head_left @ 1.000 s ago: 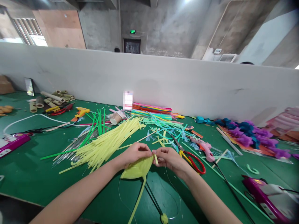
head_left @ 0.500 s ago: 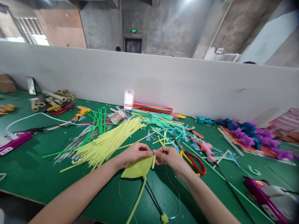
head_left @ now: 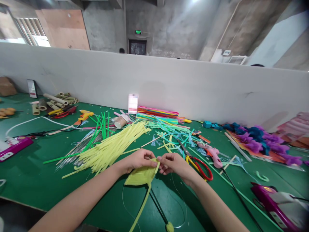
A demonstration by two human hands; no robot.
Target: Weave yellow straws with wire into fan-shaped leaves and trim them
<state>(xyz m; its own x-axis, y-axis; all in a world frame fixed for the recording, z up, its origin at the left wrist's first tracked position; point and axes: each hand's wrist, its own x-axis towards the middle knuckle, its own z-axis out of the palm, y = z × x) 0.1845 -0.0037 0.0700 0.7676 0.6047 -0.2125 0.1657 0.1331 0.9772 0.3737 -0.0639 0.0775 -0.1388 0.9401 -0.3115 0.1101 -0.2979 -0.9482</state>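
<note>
A flat yellow piece built of pipe cleaners laid side by side (head_left: 139, 176) is held low over the table's front part. My left hand (head_left: 140, 160) is closed on its upper edge, thumb on top. At the right end of that edge, my right hand (head_left: 171, 162) pinches a bent yellow pipe cleaner end (head_left: 157, 167). A long yellow stem (head_left: 142, 207) runs down from the piece toward the near edge. Thin clear thread loops beneath both hands. Below lies a dark doubled stick or cord with a yellow knob (head_left: 170, 226).
Yellow pipe cleaners (head_left: 113, 145) lie in a heap to the left. Scissors with red and yellow handles (head_left: 201, 167) and a pink glue gun (head_left: 213, 154) are right of my hand. A yellow glue gun (head_left: 85, 115), a purple power strip (head_left: 272, 203) and purple flowers (head_left: 253, 141) surround the area.
My left fingers have shifted slightly and the thumb sits a little lower along the edge. The yellow piece has tilted a little. My right hand stays nearly in place.
</note>
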